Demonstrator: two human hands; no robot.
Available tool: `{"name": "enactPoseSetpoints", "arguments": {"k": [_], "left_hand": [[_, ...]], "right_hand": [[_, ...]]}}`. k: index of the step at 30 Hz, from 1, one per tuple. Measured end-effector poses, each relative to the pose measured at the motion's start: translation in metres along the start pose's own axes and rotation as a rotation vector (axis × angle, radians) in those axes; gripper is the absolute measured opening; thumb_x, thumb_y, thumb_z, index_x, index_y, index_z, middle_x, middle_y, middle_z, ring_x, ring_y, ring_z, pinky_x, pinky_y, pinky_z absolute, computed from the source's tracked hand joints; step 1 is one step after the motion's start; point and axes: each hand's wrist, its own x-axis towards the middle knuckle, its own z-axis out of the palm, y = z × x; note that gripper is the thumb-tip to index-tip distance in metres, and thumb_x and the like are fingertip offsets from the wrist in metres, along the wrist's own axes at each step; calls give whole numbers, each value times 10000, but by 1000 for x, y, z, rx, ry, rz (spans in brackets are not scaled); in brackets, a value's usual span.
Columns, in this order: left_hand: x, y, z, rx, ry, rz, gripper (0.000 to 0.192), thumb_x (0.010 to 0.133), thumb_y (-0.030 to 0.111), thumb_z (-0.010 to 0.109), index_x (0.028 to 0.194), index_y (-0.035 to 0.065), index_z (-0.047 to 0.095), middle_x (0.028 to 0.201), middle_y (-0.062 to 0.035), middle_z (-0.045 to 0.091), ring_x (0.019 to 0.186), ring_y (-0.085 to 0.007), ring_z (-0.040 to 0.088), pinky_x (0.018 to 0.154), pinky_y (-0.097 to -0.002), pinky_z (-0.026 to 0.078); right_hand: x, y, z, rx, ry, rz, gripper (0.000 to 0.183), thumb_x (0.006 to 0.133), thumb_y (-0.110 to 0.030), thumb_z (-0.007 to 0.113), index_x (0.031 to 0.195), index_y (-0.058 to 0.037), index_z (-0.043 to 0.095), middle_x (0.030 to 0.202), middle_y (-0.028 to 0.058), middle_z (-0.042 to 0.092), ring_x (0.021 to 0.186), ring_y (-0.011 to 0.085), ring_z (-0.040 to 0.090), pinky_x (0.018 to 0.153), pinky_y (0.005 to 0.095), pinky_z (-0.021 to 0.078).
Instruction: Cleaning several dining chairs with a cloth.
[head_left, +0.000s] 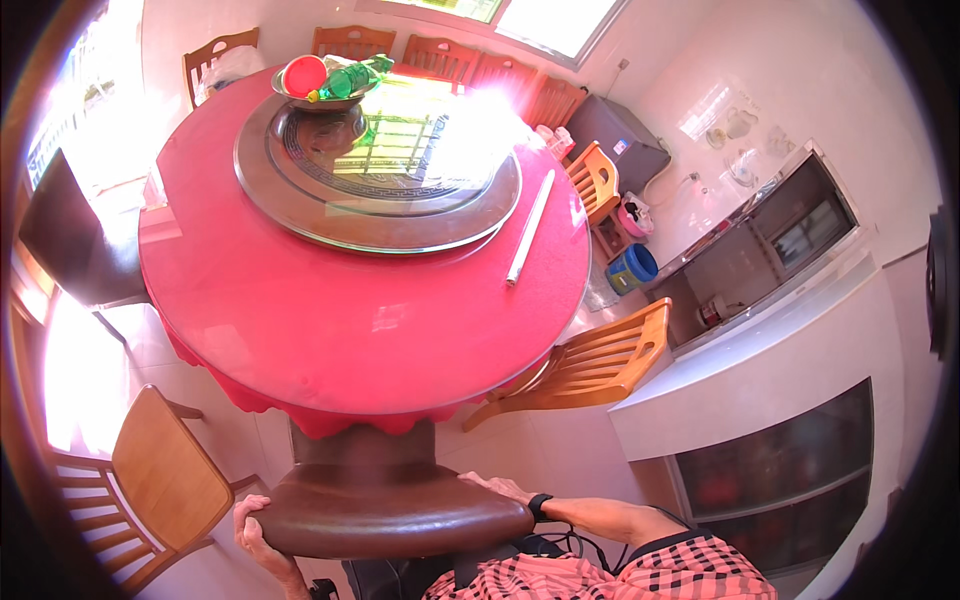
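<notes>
A brown leather-look chair (397, 517) stands right before me, its backrest between my hands and its seat partly under the edge of a round table (322, 330) with a red cloth. My left hand (257, 529) grips the left end of the backrest, fingers curled over it. At the backrest's right side, my right hand (499, 486) holds the far edge; a dark band is on that wrist. A round brown turntable (390, 217) lies on the table, bearing a metal bowl (322, 103) with a red round item and a green plastic bottle. To its right lies a white rod or roll (531, 229).
A wooden chair (172, 472) is at the lower left, and another wooden chair (600, 364) sits by the table's right edge. A dark chair (75, 232) stands at the left. A blue bucket (631, 268) and a white counter (750, 360) are on the right.
</notes>
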Motion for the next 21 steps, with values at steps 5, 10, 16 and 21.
{"name": "enactPoseSetpoints", "arguments": {"k": [5,10,16,21], "left_hand": [[0,1,-1,58,-16,38,300,827,215,381,825,-32,551,837,-112,549,832,-198,509,814,-317,398],[6,1,-5,106,-25,47,320,881,159,355,842,-32,609,919,-104,625,891,-201,562,861,-311,411],[-2,14,-40,482,-176,148,285,921,155,419,1100,-15,561,1063,-178,566,1033,-309,528,933,-368,397],[-68,0,-162,551,7,-3,292,887,153,519,1139,5,528,984,-165,586,936,-282,563,856,-378,437]], "right_hand": [[12,28,13,38,-27,48,506,914,-313,500,1365,-178,314,1115,234,583,1062,384,567,896,438,425],[5,8,10,188,36,130,389,909,-374,549,1236,-166,542,1168,192,589,1082,293,583,939,370,436],[-7,-53,30,0,6,510,324,816,-366,689,1025,-119,677,976,164,669,879,271,661,784,344,518],[8,53,131,-101,52,291,305,787,-348,723,972,-108,696,911,137,688,820,265,674,730,344,533]]}}
